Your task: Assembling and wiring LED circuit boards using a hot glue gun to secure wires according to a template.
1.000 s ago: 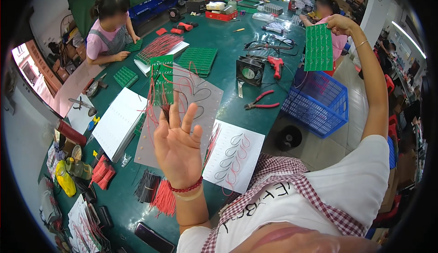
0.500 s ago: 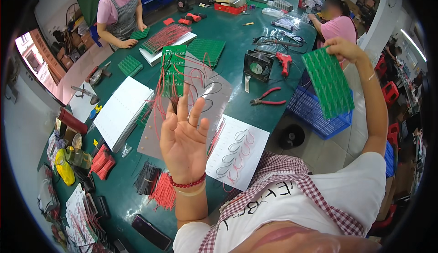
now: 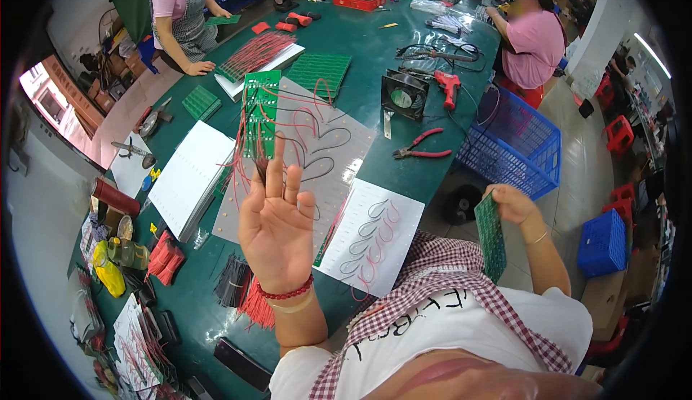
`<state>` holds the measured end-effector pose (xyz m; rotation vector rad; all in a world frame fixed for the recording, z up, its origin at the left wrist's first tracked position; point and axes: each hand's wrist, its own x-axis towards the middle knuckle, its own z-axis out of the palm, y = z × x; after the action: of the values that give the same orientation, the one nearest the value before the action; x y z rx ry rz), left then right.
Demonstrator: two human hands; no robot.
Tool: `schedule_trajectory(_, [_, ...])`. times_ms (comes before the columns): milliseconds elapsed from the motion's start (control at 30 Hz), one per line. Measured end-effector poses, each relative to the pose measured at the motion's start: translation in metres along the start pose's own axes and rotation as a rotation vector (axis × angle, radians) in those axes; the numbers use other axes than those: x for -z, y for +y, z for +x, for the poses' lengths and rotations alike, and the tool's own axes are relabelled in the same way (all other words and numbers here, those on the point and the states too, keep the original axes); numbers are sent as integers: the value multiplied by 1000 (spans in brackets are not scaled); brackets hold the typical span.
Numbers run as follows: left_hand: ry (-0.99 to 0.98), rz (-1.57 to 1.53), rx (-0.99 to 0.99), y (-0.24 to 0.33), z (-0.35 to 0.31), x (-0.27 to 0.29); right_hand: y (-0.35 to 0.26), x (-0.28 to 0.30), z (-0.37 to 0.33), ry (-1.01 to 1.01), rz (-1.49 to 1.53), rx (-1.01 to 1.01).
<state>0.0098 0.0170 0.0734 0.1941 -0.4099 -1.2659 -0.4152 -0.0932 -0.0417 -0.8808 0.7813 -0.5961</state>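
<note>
My left hand (image 3: 277, 238) is raised palm up, its fingers partly curled. Dark wires from a small green circuit board (image 3: 261, 112) run down between its fingers, and the board stands just beyond the fingertips, trailing red wires. How tightly the fingers grip is partly hidden. My right hand (image 3: 512, 204) pinches the upper edge of a larger green circuit board panel (image 3: 491, 241), tilted nearly edge-on beside my apron. Under the left hand lies a grey-brown board (image 3: 346, 148) with black and red wire loops. A white sheet (image 3: 375, 241) with looped wires lies beside it.
Pliers (image 3: 423, 148), a red glue gun (image 3: 448, 90) and a black fan (image 3: 405, 99) lie at right on the green table. A blue basket (image 3: 519, 140) stands beyond its edge. Stacked white sheets (image 3: 189, 180) and red wire bundles (image 3: 164, 259) sit left. Co-workers sit or stand around.
My right hand has come down and toward my body with the panel, away from above the blue basket. My left hand and the wired board have shifted slightly left together.
</note>
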Motion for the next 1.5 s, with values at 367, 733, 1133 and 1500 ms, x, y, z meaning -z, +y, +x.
schedule_trajectory(367, [-1,-25,34,-4,3,2,42,-18,-21,49,46,14])
schedule_trajectory(733, [-11,-56,59,-2,2,0,54,-29,-33,-86,65,-201])
schedule_trajectory(1133, [-1,-35,54,-3,2,2,63,-42,-25,-5,-167,-214])
schedule_trajectory(1500, [0,-85,84,-2,5,3,85,-48,-21,349,-329,-148])
